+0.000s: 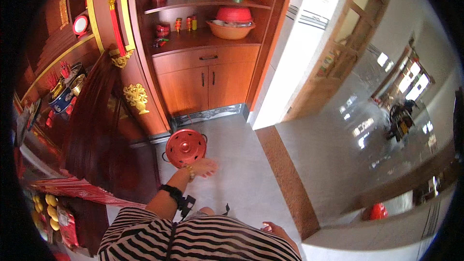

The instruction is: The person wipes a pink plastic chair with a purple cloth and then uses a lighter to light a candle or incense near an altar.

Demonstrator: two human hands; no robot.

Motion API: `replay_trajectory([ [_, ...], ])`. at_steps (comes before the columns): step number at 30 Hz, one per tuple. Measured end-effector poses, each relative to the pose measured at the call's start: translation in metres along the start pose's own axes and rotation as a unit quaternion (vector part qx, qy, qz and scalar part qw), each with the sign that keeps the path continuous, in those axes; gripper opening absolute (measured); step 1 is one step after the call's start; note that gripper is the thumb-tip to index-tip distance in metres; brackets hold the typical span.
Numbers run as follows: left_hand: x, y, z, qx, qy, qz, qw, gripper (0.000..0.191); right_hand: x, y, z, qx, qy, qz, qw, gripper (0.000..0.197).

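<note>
My left hand (203,168) is stretched forward with its fingers apart and nothing in it, a bracelet and a black strap on its arm. Just beyond it, a round red metal basin (186,148) with dark cut-outs, a raised knob and side handles rests on the grey floor near the cabinet's foot. In this view the hand overlaps the basin's near rim; whether they touch is unclear. My right hand (273,229) hangs low beside the striped shirt, its fingers partly curled and partly hidden, so its grip cannot be judged.
Ahead stands a wooden cabinet (183,88); its shelf holds an orange basin (232,30) with a red one on it. A dark wooden table (105,148) and an altar shelf with incense pots (61,98) are at left. Right are a white wall edge (286,54) and a brown floor strip (286,177).
</note>
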State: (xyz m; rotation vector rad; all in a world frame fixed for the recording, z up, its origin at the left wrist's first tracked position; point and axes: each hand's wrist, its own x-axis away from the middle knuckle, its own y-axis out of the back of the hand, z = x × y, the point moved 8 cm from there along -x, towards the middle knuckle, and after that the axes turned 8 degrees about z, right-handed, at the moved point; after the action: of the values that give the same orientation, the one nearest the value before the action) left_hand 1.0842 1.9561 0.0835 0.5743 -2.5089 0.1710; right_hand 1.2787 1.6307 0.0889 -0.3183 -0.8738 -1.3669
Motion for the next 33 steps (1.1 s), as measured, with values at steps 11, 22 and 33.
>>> replay_trajectory([
  [11,-0.055,0.179,0.009,-0.253,0.000,-0.250,0.935,0.023,-0.200,0.144,0.065,0.227,0.052,-0.007,0.972,0.045],
  [22,-0.270,0.324,-0.082,0.448,-0.054,-0.298,0.841,0.030,-0.289,0.214,0.147,0.059,-0.023,0.146,0.987,0.042],
  [33,-0.289,0.430,-0.202,0.592,-0.163,-0.470,0.635,0.055,-0.493,0.330,0.106,-0.039,0.013,0.170,0.985,0.041],
])
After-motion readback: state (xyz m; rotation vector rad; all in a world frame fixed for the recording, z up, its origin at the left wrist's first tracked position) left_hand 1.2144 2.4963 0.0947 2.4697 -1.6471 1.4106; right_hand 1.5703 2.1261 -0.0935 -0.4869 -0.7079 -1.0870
